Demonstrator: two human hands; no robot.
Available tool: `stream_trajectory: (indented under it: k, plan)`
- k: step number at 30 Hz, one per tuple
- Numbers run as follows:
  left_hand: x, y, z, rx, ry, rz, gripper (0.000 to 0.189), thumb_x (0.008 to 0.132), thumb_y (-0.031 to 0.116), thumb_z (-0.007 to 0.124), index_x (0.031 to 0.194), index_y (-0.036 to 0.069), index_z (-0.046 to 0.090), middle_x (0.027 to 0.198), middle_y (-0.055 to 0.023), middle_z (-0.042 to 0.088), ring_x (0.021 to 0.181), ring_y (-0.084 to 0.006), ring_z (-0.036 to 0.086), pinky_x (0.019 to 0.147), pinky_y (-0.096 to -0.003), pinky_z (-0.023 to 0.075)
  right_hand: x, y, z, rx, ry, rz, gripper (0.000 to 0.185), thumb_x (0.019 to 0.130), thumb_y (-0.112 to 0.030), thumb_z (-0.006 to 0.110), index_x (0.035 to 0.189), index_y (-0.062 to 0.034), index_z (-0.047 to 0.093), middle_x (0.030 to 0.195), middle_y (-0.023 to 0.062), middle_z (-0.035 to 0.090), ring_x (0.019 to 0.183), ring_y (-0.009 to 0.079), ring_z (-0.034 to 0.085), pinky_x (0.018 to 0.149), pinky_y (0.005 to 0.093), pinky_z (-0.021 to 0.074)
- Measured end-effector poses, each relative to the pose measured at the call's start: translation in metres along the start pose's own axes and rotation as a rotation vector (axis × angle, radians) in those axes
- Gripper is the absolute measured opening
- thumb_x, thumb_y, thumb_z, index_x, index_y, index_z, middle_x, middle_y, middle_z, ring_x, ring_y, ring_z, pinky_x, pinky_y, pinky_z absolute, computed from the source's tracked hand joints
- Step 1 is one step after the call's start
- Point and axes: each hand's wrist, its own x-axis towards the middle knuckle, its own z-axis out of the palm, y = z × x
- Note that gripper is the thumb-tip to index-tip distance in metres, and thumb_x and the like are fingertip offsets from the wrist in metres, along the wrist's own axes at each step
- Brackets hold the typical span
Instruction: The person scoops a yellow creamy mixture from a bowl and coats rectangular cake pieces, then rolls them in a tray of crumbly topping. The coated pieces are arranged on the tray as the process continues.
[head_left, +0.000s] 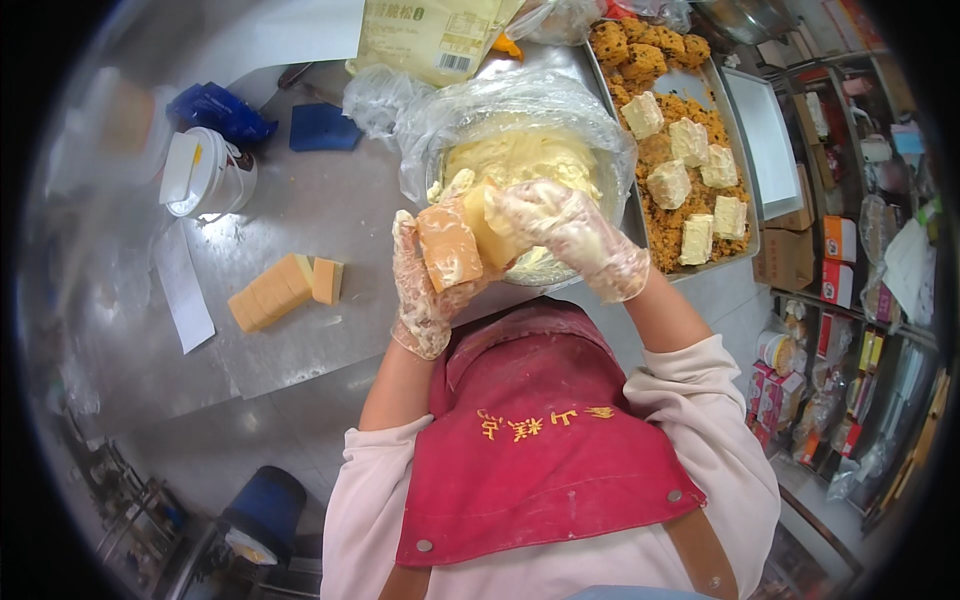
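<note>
My left hand, in a clear plastic glove smeared with cream, holds a piece of sponge cake with streaks of cream on it. My right hand, gloved likewise, has its fingers on another sponge piece right beside the first. Both hands are over the near rim of a bowl of pale yellow cream, partly covered with plastic wrap. A row of plain sponge pieces lies on the metal table to the left. Several cream-coated pieces rest on orange-brown crumbs in a tray at the right.
A white bucket, a blue scraper and a white paper strip are on the metal table. Behind the bowl lies a printed bag. An empty-looking white tray and stocked shelves stand at the right. A blue bin is lower left.
</note>
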Motion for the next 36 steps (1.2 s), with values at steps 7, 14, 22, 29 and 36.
stream_trajectory:
  k: [7, 14, 22, 29, 36]
  plan:
    - [0.003, 0.001, -0.007, 0.036, 0.037, -0.061, 0.088, 0.09, 0.072, 0.04, 0.151, 0.008, 0.032, 0.149, -0.0169, 0.041, 0.132, -0.0396, 0.045, 0.103, -0.0615, 0.0409, -0.005, -0.024, 0.004, 0.641, 0.012, 0.476, 0.026, 0.089, -0.019, 0.066, 0.113, -0.0092, 0.068, 0.106, 0.0129, 0.067, 0.099, 0.0307, 0.063, 0.088, 0.0375, 0.0515]
    - [-0.001, 0.009, -0.018, 0.138, -0.087, -0.155, 0.08, 0.092, 0.068, 0.043, 0.141, 0.005, 0.045, 0.139, -0.0176, 0.051, 0.122, -0.0396, 0.055, 0.09, -0.0608, 0.0512, 0.006, -0.006, 0.003, -0.1, 0.056, 0.142, 0.052, 0.081, -0.031, 0.075, 0.126, -0.0103, 0.059, 0.121, 0.0092, 0.059, 0.112, 0.0267, 0.056, 0.098, 0.0391, 0.0459]
    - [-0.005, 0.013, -0.021, 0.083, 0.011, -0.117, 0.078, 0.093, 0.065, 0.047, 0.14, 0.002, 0.044, 0.136, -0.0192, 0.054, 0.119, -0.0397, 0.057, 0.086, -0.0625, 0.0524, 0.022, -0.021, -0.027, 0.357, 0.205, 0.495, 0.063, 0.072, -0.03, 0.086, 0.123, -0.0049, 0.062, 0.121, 0.0109, 0.061, 0.115, 0.025, 0.055, 0.101, 0.0384, 0.0444]
    - [-0.005, 0.011, -0.023, 0.13, 0.009, -0.114, 0.08, 0.093, 0.063, 0.047, 0.14, -0.001, 0.044, 0.137, -0.0197, 0.053, 0.122, -0.0381, 0.055, 0.097, -0.0559, 0.0491, 0.023, -0.024, -0.012, 0.03, -0.05, 0.304, 0.083, 0.067, -0.042, 0.087, 0.136, -0.0087, 0.055, 0.135, 0.0135, 0.055, 0.131, 0.0281, 0.045, 0.113, 0.0407, 0.0323]
    - [-0.005, 0.005, -0.02, 0.017, 0.054, -0.115, 0.082, 0.092, 0.062, 0.049, 0.146, 0.002, 0.037, 0.143, -0.0192, 0.048, 0.125, -0.0401, 0.052, 0.097, -0.0586, 0.0474, 0.031, -0.002, -0.004, 0.449, 0.365, 0.736, 0.036, 0.09, -0.031, 0.072, 0.11, -0.002, 0.071, 0.107, 0.0097, 0.069, 0.098, 0.0185, 0.063, 0.087, 0.0305, 0.0508]
